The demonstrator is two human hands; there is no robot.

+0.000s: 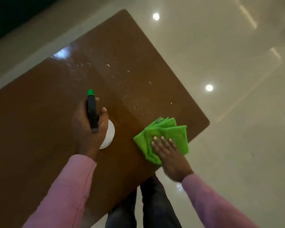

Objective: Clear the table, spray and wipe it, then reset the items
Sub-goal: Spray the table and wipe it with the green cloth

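Brown tabletop (39, 129) is seen from above, wet droplets scattered toward 12 o'clock. Spray bottle (109, 132), white body with black trigger head and green nozzle, is held by the left hand (87, 127), grip clamped around the neck, nozzle aimed at 12 o'clock. Folded green cloth (173, 130) is pressed flat on the tabletop at 3 o'clock near the edge by the right hand (169, 153), fingers spread apart, palm down. No label or writing can be read. Pink sleeves (67, 186) are worn.
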